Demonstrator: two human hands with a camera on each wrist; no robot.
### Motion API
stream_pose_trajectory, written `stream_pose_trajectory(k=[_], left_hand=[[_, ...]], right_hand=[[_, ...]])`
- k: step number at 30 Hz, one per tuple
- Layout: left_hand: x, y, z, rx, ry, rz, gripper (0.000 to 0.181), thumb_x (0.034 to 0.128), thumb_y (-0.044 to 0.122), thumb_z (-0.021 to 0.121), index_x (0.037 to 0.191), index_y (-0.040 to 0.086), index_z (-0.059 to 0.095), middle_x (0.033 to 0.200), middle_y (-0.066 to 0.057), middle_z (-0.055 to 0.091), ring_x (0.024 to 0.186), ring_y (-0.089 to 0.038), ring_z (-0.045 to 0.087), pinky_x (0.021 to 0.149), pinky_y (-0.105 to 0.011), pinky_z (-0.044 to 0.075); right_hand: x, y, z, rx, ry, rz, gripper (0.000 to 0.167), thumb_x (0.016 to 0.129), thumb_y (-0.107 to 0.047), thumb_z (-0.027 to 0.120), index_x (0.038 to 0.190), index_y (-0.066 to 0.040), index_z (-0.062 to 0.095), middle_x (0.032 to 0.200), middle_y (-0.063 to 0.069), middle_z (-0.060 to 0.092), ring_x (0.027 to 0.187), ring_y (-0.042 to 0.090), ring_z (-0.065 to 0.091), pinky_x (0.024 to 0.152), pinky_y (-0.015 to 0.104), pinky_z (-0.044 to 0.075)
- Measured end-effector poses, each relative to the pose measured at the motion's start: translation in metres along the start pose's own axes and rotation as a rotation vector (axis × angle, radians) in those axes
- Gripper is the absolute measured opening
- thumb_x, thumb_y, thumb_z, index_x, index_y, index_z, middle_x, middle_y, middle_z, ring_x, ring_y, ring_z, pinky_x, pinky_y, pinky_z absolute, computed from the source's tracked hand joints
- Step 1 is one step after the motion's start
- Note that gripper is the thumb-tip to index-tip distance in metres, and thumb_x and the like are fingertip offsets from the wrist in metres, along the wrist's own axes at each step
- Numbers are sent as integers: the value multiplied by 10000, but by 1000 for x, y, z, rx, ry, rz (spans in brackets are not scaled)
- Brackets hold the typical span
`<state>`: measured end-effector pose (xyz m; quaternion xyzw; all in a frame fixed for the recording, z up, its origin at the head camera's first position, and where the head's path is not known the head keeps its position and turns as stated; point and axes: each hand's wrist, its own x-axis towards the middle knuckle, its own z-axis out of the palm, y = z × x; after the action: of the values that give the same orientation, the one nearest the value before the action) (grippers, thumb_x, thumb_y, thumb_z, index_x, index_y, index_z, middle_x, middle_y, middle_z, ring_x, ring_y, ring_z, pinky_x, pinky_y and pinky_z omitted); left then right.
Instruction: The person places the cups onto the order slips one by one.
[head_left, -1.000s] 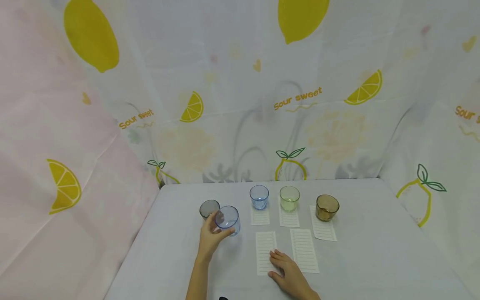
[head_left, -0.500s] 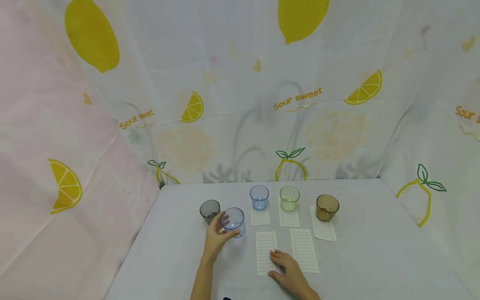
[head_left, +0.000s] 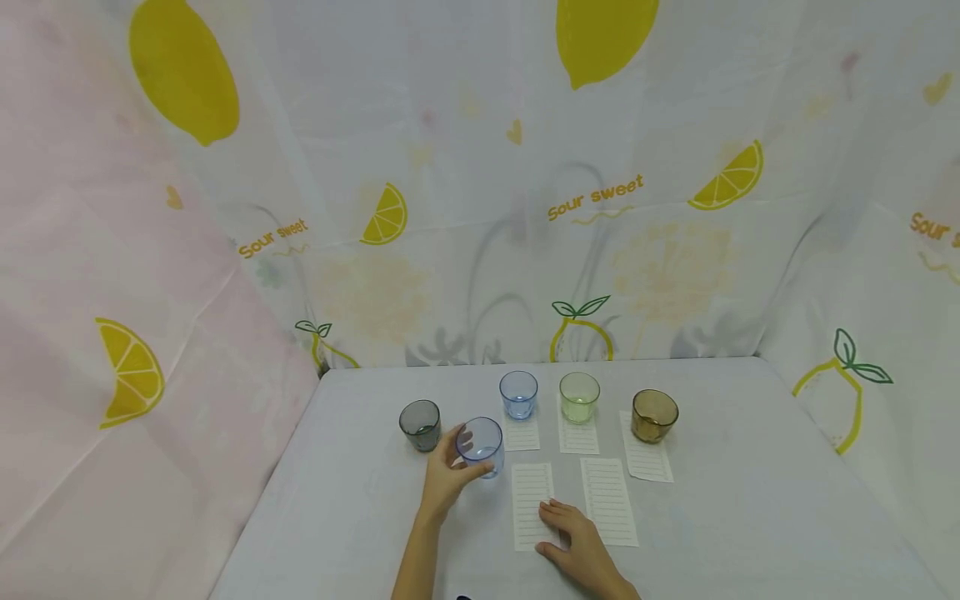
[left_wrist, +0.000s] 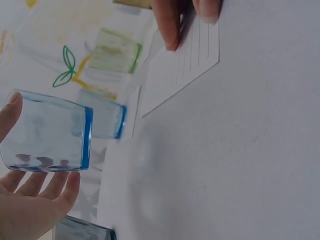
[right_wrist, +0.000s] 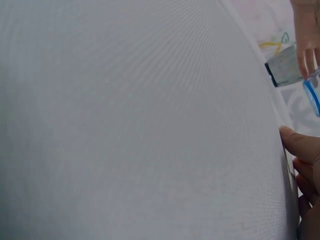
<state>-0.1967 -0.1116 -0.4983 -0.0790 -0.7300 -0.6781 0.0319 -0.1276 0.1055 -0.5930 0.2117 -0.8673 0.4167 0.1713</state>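
The left hand [head_left: 446, 473] is gripping the nearer blue glass [head_left: 482, 452] by its sides, likely for balance, while the relaxed right hand [head_left: 579, 543] is perhaps steadying a paper strip [head_left: 531, 486].

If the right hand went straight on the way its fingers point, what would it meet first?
Probably the blue glass held in the left hand, by the head view; it looks lifted, so the right hand might pass beneath.
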Motion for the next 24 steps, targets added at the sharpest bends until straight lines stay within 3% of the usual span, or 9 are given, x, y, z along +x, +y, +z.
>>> stream_pose_trajectory(k=[6,8,12,15,24], left_hand=[[6,-22,6,-12,-15,21,815,665,47,828,1346,-94,403,1300,-311,488,1203,-439,474,926,-487,465],[6,-20,8,-28,-20,15,808,666,48,828,1344,-90,410,1299,-316,487,1207,-461,458,935,-499,456],[1,-3,14,-33,-41,-11,785,682,17,805,1337,-124,394,1295,-332,481,1210,-491,438,953,-553,427],[-2,5,19,-54,-57,1,783,687,4,794,1331,-150,377,1295,-357,464,1206,-511,428,956,-581,412],[-2,-1,32,-98,-84,-5,767,684,-19,785,1323,-156,384,1300,-373,448,1213,-521,415,959,-561,422]], right_hand=[[0,-1,0,-3,0,-2,445,710,-195,808,1053,55,677,1102,119,677,1019,353,604,843,446,516],[1,-1,0,3,-5,3,448,715,-202,806,1059,54,674,1105,121,676,1025,356,602,847,450,515],[1,-1,-1,18,-11,15,455,719,-204,804,1068,54,670,1111,126,673,1033,362,598,856,455,509],[1,0,0,12,-1,6,453,709,-191,809,1062,57,671,1103,128,676,1024,360,603,850,452,513],[0,0,1,-8,27,-25,450,668,-152,822,1038,59,679,1076,128,684,995,346,614,827,427,526]])
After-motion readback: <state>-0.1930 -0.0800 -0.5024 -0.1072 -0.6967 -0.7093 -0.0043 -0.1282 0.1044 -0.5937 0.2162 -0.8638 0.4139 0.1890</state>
